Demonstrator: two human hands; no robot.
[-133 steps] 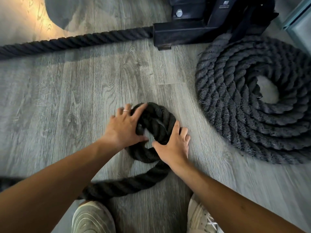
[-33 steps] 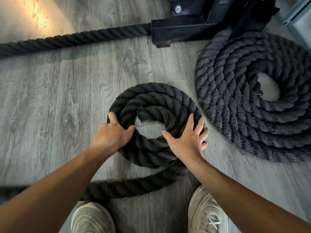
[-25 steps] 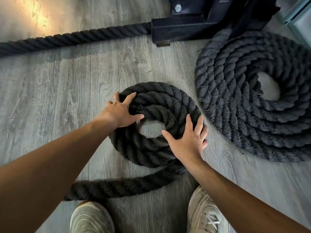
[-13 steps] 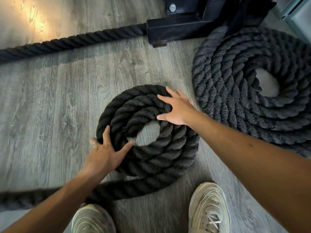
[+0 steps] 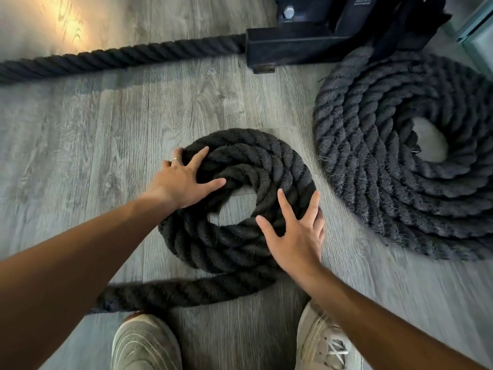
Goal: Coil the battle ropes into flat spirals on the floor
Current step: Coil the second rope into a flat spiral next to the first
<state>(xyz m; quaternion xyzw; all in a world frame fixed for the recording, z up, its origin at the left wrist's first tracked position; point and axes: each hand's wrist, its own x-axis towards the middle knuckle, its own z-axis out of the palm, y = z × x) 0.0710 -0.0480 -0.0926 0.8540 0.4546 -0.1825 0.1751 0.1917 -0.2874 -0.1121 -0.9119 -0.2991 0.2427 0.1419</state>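
Left hand: the left hand (image 5: pixel 181 180) lies palm down on the far-left part of the small coil (image 5: pixel 240 201), fingers spread wide and flat; the thumb reaches in toward the coil's open middle; it presses on the rope rather than closing round it
Ring: a thin ring (image 5: pixel 176 159) sits on one finger of the left hand
Right hand: the right hand (image 5: pixel 296 236) lies palm down on the near-right part of the small coil, fingers splayed and pointing away from the person; it grips nothing, only rests flat on the turns
Small coil: dark rope wound in a few turns, flat on the floor (image 5: pixel 80 145) between the two hands, with a bare patch of floor showing in its centre
Tail: the loose tail (image 5: pixel 186 291) leaves the coil's near edge and runs left along the floor, passing under the left forearm
Big coil: a larger coil (image 5: pixel 386 169) with more turns lies flat to the right, near the small coil but apart from it
Straight rope: a rope (image 5: pixel 120 56) stretches across the far floor from the left edge to the black base (image 5: pixel 306 46)
Base: black metal, at the far edge; the big coil's outer turn runs up to it
Shoes: two pale shoes at the near edge, the left shoe (image 5: pixel 146 343) just behind the tail, the right shoe (image 5: pixel 322 343) below the right forearm
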